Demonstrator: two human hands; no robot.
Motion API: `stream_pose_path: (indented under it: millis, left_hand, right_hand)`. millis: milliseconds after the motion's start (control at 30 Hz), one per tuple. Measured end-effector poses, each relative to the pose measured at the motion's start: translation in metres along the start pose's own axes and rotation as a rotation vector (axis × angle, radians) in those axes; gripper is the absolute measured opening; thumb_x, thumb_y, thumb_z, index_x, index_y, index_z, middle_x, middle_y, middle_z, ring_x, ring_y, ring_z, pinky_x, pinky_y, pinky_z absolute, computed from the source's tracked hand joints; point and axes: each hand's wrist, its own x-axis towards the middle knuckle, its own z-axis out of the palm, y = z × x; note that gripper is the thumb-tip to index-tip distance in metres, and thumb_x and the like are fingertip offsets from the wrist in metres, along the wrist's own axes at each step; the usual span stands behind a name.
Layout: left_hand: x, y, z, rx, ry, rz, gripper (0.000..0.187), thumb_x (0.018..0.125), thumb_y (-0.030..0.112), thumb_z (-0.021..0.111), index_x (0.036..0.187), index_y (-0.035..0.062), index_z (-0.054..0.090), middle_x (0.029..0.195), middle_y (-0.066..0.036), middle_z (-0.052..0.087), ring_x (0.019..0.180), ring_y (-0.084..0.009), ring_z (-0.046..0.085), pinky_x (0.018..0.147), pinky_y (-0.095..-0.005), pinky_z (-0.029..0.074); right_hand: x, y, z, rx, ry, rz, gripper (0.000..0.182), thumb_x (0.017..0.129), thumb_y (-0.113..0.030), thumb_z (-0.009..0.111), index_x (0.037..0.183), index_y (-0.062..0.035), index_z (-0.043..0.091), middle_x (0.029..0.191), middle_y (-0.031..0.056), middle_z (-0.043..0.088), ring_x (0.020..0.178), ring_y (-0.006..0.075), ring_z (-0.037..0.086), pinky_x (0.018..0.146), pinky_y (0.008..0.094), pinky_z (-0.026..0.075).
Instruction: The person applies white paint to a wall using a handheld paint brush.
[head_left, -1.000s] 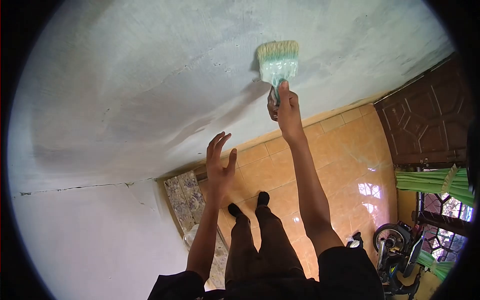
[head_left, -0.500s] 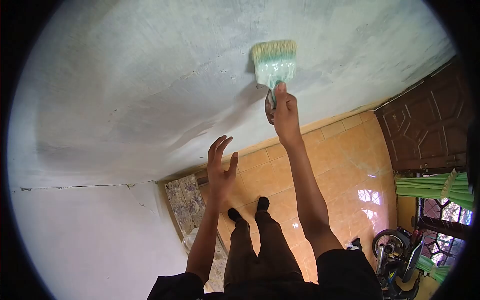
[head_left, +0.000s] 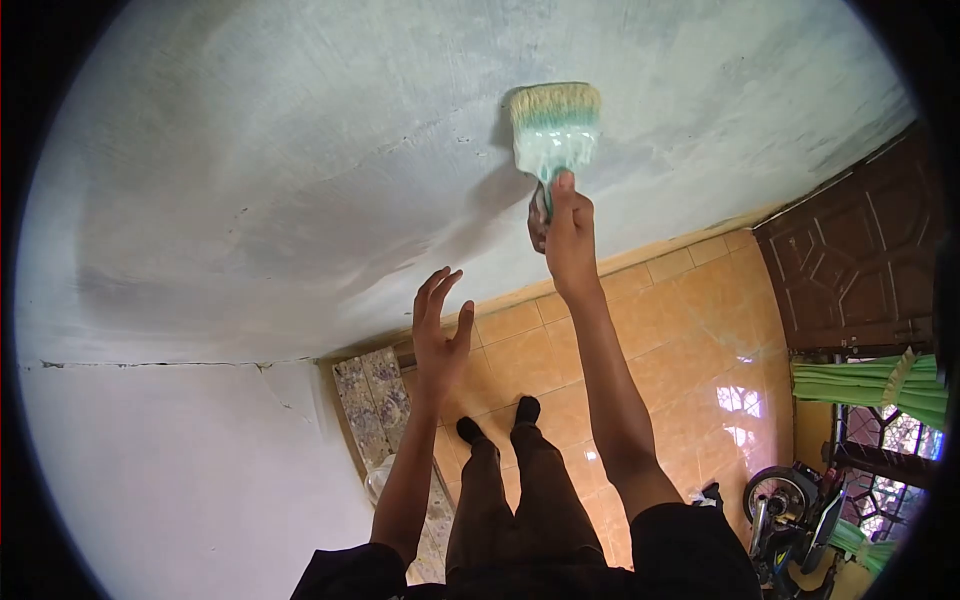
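A wide paintbrush (head_left: 557,125) with pale bristles and a white-and-green, paint-smeared ferrule points up against the wall (head_left: 330,180). Its handle is gripped by my right hand (head_left: 570,230), the thumb lying along the front and the other fingers curled behind. The bristles overlap the grey-white wall, which has patchy, uneven colour and small pits. Lower and to the left, my left hand (head_left: 440,340) is raised in front of the wall's foot with its fingers spread and nothing in it.
A paint-spotted plank bench (head_left: 372,395) stands by the left corner, with a whitish translucent thing (head_left: 380,478) on it. Orange tiles cover the floor (head_left: 640,350). At the right are a brown door (head_left: 850,240), a green curtain (head_left: 870,383) and a motorcycle (head_left: 790,510).
The paintbrush has shifted very slightly to the right in view, with my right hand still around its handle. My left hand keeps nearly the same place and shape.
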Motion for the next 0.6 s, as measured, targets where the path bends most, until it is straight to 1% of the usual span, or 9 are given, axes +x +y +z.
stream_pose_path:
  millis: [33, 133, 200, 267, 300, 400, 433, 533, 600]
  left_hand:
    - [0.0, 0.001, -0.001, 0.0, 0.0, 0.01, 0.037, 0.088, 0.01, 0.062, 0.125, 0.0091, 0.056, 0.133, -0.013, 0.05, 0.127, -0.032, 0.045, 0.104, -0.0439, 0.038]
    - [0.003, 0.006, -0.004, 0.009, 0.021, 0.048, 0.038, 0.088, 0.009, 0.062, 0.125, 0.0091, 0.056, 0.136, -0.013, 0.049, 0.129, -0.0322, 0.043, 0.104, -0.0438, 0.038]
    - [0.006, 0.011, -0.007, 0.034, 0.047, 0.072, 0.039, 0.087, 0.008, 0.063, 0.125, 0.0089, 0.056, 0.139, -0.013, 0.046, 0.131, -0.0326, 0.042, 0.105, -0.0439, 0.038]
    - [0.013, 0.017, -0.01, 0.082, 0.064, 0.159, 0.04, 0.087, 0.007, 0.063, 0.126, 0.0084, 0.057, 0.143, -0.014, 0.043, 0.132, -0.033, 0.041, 0.104, -0.0441, 0.039]
    - [0.017, 0.02, -0.011, 0.107, 0.071, 0.202, 0.041, 0.086, 0.006, 0.064, 0.126, 0.0081, 0.057, 0.145, -0.014, 0.042, 0.132, -0.0332, 0.041, 0.104, -0.0442, 0.039]
    - [0.025, 0.035, -0.01, 0.087, 0.083, 0.236, 0.043, 0.086, 0.005, 0.064, 0.127, 0.0075, 0.056, 0.147, -0.014, 0.038, 0.132, -0.0335, 0.041, 0.103, -0.0445, 0.041]
    - [0.027, 0.044, -0.011, 0.06, 0.073, 0.213, 0.045, 0.084, 0.001, 0.059, 0.129, 0.0032, 0.054, 0.147, -0.016, 0.039, 0.135, -0.0321, 0.039, 0.11, -0.0408, 0.033]
    - [0.028, 0.049, -0.009, 0.043, 0.094, 0.223, 0.044, 0.084, 0.003, 0.059, 0.128, 0.0018, 0.053, 0.147, -0.017, 0.039, 0.135, -0.0324, 0.038, 0.11, -0.0405, 0.032]
    - [0.023, 0.045, -0.011, 0.041, 0.087, 0.21, 0.044, 0.085, 0.005, 0.062, 0.128, 0.0065, 0.055, 0.147, -0.015, 0.039, 0.134, -0.0331, 0.039, 0.107, -0.0441, 0.036]
  right_hand:
    - [0.007, 0.013, -0.003, 0.029, -0.022, 0.029, 0.06, 0.1, -0.055, 0.032, 0.063, -0.009, 0.042, 0.05, -0.0027, 0.036, 0.044, 0.0069, 0.036, 0.042, 0.0246, 0.028]
    - [0.0, 0.058, -0.013, -0.044, 0.007, 0.015, 0.059, 0.1, -0.054, 0.032, 0.063, -0.0093, 0.042, 0.05, -0.0025, 0.036, 0.043, 0.007, 0.036, 0.042, 0.0249, 0.028]
    - [-0.018, 0.077, -0.022, -0.076, 0.013, 0.136, 0.059, 0.1, -0.054, 0.033, 0.063, -0.0095, 0.042, 0.05, -0.003, 0.037, 0.042, 0.0067, 0.035, 0.041, 0.0244, 0.027]
    - [-0.034, 0.084, -0.025, -0.08, 0.038, 0.226, 0.059, 0.1, -0.054, 0.033, 0.063, -0.0093, 0.042, 0.05, -0.0031, 0.037, 0.042, 0.0065, 0.035, 0.04, 0.0241, 0.027]
    - [-0.037, 0.081, -0.023, -0.057, 0.039, 0.209, 0.06, 0.1, -0.055, 0.033, 0.063, -0.0091, 0.042, 0.049, -0.0032, 0.037, 0.042, 0.0063, 0.035, 0.04, 0.0237, 0.027]
    - [-0.029, 0.055, -0.017, -0.019, -0.038, 0.07, 0.06, 0.1, -0.055, 0.032, 0.062, -0.0092, 0.042, 0.049, -0.0033, 0.037, 0.042, 0.0061, 0.035, 0.04, 0.0236, 0.027]
    - [-0.024, 0.041, -0.012, -0.012, -0.048, 0.044, 0.061, 0.1, -0.056, 0.031, 0.062, -0.0091, 0.041, 0.049, -0.0037, 0.036, 0.042, 0.006, 0.035, 0.041, 0.0235, 0.028]
    - [-0.007, 0.044, -0.009, -0.034, -0.076, 0.027, 0.062, 0.1, -0.057, 0.031, 0.061, -0.0094, 0.04, 0.049, -0.0039, 0.036, 0.042, 0.0061, 0.035, 0.041, 0.0239, 0.028]
    - [-0.011, 0.068, -0.015, -0.068, -0.051, 0.08, 0.06, 0.1, -0.055, 0.032, 0.062, -0.0101, 0.039, 0.049, -0.0039, 0.035, 0.042, 0.0067, 0.034, 0.04, 0.0252, 0.027]
